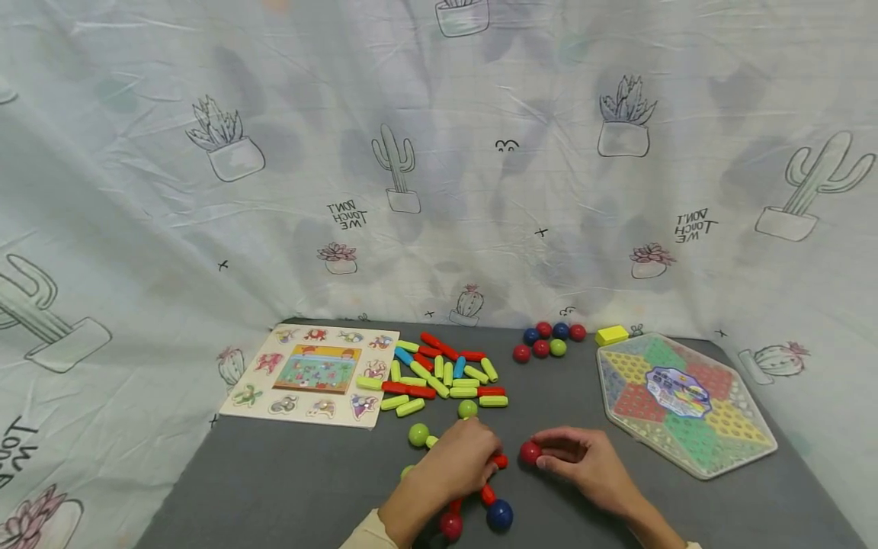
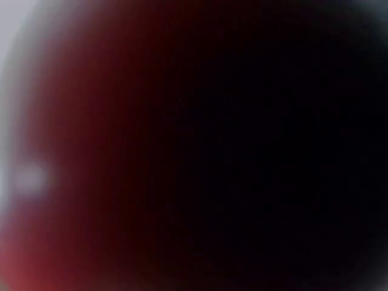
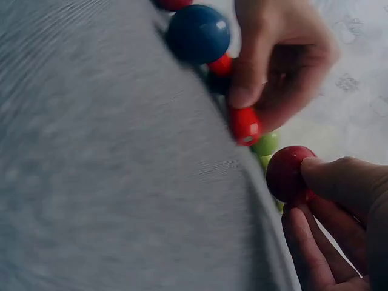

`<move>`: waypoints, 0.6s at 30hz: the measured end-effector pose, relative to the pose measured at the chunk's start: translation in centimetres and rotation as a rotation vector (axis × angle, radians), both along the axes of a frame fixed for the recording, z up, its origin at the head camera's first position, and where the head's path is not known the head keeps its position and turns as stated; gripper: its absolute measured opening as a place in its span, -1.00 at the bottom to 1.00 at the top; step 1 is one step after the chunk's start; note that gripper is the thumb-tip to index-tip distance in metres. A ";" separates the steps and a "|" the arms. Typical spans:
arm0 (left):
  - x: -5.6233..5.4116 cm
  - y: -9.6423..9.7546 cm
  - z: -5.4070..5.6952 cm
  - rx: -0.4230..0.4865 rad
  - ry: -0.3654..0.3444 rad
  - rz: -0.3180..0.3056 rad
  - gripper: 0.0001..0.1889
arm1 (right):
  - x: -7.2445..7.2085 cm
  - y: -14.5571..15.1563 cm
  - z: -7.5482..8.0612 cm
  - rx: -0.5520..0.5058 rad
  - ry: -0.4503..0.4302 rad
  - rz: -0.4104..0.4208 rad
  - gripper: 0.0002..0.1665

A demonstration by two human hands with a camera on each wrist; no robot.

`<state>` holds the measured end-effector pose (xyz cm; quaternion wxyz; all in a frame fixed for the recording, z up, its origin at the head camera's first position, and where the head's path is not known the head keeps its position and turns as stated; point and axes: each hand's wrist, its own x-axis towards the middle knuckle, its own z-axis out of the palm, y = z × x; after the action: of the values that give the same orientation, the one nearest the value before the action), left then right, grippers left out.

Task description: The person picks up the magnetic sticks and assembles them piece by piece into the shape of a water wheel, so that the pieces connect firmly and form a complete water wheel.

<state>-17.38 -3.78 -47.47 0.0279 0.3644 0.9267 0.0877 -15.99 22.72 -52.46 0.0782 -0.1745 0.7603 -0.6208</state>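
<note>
My left hand (image 1: 458,463) grips a short red rod (image 3: 246,126), whose tip points toward my right hand. Around and under that hand lies a construction of rods and balls, with a blue ball (image 1: 500,515), a red ball (image 1: 450,526) and a green ball (image 1: 418,435) on its ends; the hand hides its middle. Between thumb and fingers, my right hand (image 1: 588,467) pinches another red ball (image 1: 530,453), a small gap from the rod's tip. A blurred dark red surface (image 2: 79,151) fills much of the left wrist view.
Loose green, red and blue rods (image 1: 439,385) lie in a pile beyond my left hand, beside a wooden picture puzzle board (image 1: 247,374). Several loose balls (image 1: 541,348) and a yellow block (image 1: 612,335) stand at the back. A hexagonal game board (image 1: 686,412) lies at the right.
</note>
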 end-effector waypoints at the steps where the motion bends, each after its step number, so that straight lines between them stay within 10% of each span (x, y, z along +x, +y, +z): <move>1: 0.0 0.0 0.0 0.006 -0.005 0.006 -0.89 | 0.1 -0.1 -0.1 0.001 -0.001 0.011 -0.58; 18: 0.4 -0.7 -0.2 0.063 -0.024 0.039 -0.94 | 0.1 -2.1 -0.4 0.005 -0.015 0.047 -0.58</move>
<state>-16.95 -4.46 -47.66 0.0257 0.3460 0.9299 0.1218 -15.88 20.61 -52.88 0.0989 -0.1876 0.7570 -0.6181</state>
